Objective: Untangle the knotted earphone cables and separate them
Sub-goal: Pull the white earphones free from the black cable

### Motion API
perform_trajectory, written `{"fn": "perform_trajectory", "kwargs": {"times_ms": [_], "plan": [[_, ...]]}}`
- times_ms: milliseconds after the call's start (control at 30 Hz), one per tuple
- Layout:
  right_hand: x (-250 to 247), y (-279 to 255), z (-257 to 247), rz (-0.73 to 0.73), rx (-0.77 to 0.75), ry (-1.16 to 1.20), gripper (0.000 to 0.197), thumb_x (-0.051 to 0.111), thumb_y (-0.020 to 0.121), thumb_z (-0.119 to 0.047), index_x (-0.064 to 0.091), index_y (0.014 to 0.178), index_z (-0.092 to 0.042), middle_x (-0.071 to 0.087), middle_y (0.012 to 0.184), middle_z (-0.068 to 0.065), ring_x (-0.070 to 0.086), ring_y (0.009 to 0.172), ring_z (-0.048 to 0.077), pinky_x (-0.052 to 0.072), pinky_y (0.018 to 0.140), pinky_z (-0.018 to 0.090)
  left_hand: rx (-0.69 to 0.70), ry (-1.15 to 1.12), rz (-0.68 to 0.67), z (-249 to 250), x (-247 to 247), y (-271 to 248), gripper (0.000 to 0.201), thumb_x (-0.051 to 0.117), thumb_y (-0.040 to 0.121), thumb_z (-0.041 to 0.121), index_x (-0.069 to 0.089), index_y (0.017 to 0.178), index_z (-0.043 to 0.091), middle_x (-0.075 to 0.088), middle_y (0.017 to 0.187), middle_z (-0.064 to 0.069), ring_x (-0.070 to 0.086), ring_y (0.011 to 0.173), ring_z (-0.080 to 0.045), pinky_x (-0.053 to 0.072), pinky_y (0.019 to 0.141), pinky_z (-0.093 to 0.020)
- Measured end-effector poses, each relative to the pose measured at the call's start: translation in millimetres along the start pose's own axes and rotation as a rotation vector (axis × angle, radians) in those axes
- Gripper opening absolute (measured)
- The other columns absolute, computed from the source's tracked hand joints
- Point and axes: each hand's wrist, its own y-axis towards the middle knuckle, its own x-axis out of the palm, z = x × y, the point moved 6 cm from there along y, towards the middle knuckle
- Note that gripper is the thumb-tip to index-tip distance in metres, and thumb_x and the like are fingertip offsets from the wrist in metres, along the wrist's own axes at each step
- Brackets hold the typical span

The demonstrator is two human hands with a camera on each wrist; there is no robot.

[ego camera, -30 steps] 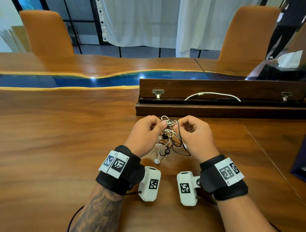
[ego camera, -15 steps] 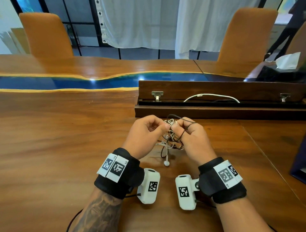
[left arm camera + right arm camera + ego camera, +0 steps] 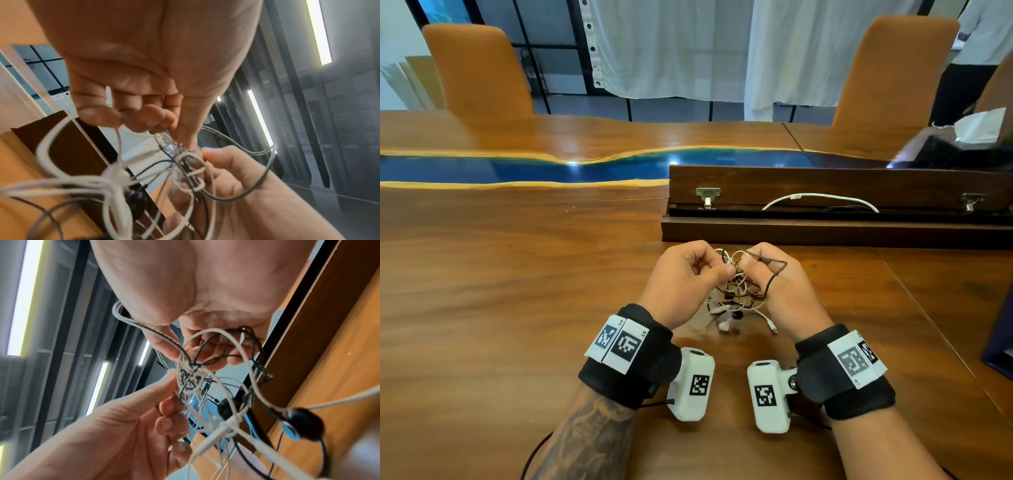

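Earphone tangle (image 3: 734, 291) held just above table (image 3: 517, 308), near edge, between both hands. Left hand (image 3: 681, 284) and right hand (image 3: 784, 291) fingertips pinched on knot. Cables look light, floppy, snag-prone; I'd grab loops beside knot, never yank plugs.

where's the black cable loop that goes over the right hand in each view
Head: the black cable loop lies across the back of the right hand, centre of the picture.
Left wrist: it arcs at right of centre, round the right hand low in the picture.
Right wrist: only dark strands under the curled fingers, centre; which one is the loop I cannot tell.
Shared landmark: the white-and-black knot that both hands pinch.
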Motion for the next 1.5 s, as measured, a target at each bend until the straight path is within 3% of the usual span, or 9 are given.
{"fn": "perform_trajectory", "kwargs": {"times_ms": [167, 367, 467, 533, 633, 800, 1033, 1200, 1500], "plan": [[-11.2, 2.4, 8.8, 0.110, 0.065, -0.048, 0.024, 0.050, 0.102, -0.017, 0.060, 0.081, -0.011, 0.057, 0.075, 0.002, 0.055, 0.071, 0.010, 0.050, 0.068, 0.032, -0.046, -0.081, 0.175, -6.5, -21.4, 4.6, 0.015, 0.062, 0.098, 0.019, 0.060, 0.087, 0.009, 0.062, 0.076, -0.001, 0.055, 0.065, -0.007, 0.047, 0.060, -0.017], [-34.8, 2.4, 13.5, 0.343, 0.024, -0.091, 0.014, 0.061, 0.094, -0.012, 0.063, 0.082, -0.005, 0.065, 0.083, 0.015, 0.060, 0.077, 0.024, 0.047, 0.063, 0.025, -0.101, -0.172, 0.297, -13.1, -31.5, 4.8, 0.013, 0.055, 0.102, 0.016, 0.056, 0.089, 0.014, 0.071, 0.075, -0.001, 0.059, 0.060, -0.006, 0.047, 0.059, -0.020], [-38.9, 2.6, 14.9, 0.425, 0.024, -0.030, 0.010, 0.064, 0.093, -0.014, 0.062, 0.085, -0.009, 0.066, 0.081, 0.015, 0.062, 0.075, 0.027, 0.052, 0.067, 0.039, -0.128, -0.074, 0.300, -21.5, -32.0, 5.6, 0.011, 0.058, 0.100, 0.018, 0.057, 0.089, 0.017, 0.067, 0.077, -0.002, 0.058, 0.067, -0.012, 0.047, 0.069, -0.031], [-33.2, 2.3, 14.5, 0.413, 0.028, 0.003, 0.007, 0.062, 0.094, -0.014, 0.062, 0.087, -0.012, 0.067, 0.080, 0.016, 0.065, 0.079, 0.034, 0.056, 0.070, 0.046, -0.139, -0.009, 0.261, -21.5, -26.6, 5.5, 0.003, 0.062, 0.097, 0.017, 0.060, 0.095, 0.018, 0.065, 0.090, -0.001, 0.058, 0.078, -0.012, 0.046, 0.071, -0.024], [-28.0, 1.3, 14.3, 0.389, 0.029, 0.019, 0.007, 0.063, 0.096, -0.017, 0.064, 0.089, -0.014, 0.068, 0.075, 0.008, 0.066, 0.076, 0.025, 0.056, 0.071, 0.044, -0.085, 0.013, 0.276, -12.0, -25.0, 4.5, 0.010, 0.069, 0.093, 0.021, 0.062, 0.099, 0.020, 0.062, 0.095, 0.005, 0.057, 0.081, -0.004, 0.044, 0.068, -0.010], [-12.2, 1.0, 6.3, 0.195, -0.021, 0.092, 0.006, 0.067, 0.095, -0.010, 0.068, 0.095, -0.016, 0.074, 0.085, 0.002, 0.070, 0.079, 0.013, 0.056, 0.070, 0.026, -0.094, -0.049, 0.006, -3.3, -0.9, 0.3, 0.012, 0.072, 0.091, 0.030, 0.071, 0.093, 0.018, 0.072, 0.088, -0.001, 0.063, 0.077, -0.010, 0.049, 0.068, -0.023], [2.9, -2.7, -3.7, 0.011, -0.076, 0.085, 0.027, 0.063, 0.097, -0.003, 0.074, 0.103, -0.027, 0.077, 0.099, -0.010, 0.070, 0.097, 0.006, 0.055, 0.079, 0.019, -0.058, -0.045, 0.022, -6.6, -3.2, 2.3, 0.012, 0.076, 0.089, 0.017, 0.070, 0.097, 0.023, 0.066, 0.077, -0.008, 0.051, 0.059, -0.005, 0.044, 0.062, -0.023], [3.9, -2.2, -3.9, 0.012, -0.062, 0.117, 0.026, 0.062, 0.096, -0.003, 0.075, 0.104, -0.024, 0.077, 0.100, -0.011, 0.070, 0.100, 0.005, 0.054, 0.080, 0.018, 0.000, -0.030, -0.033, -0.7, 0.8, 0.7, 0.015, 0.073, 0.090, 0.013, 0.072, 0.103, 0.021, 0.066, 0.081, -0.015, 0.053, 0.061, -0.005, 0.047, 0.062, -0.018], [-7.7, 2.9, 9.2, 0.179, 0.031, 0.038, 0.020, 0.052, 0.102, -0.010, 0.067, 0.094, -0.021, 0.070, 0.093, 0.002, 0.065, 0.086, 0.012, 0.053, 0.074, 0.023, -0.060, 0.055, 0.086, -7.6, -12.5, 3.9, 0.013, 0.062, 0.098, 0.020, 0.065, 0.086, 0.014, 0.059, 0.074, 0.003, 0.048, 0.059, 0.001, 0.043, 0.059, -0.010]]}}
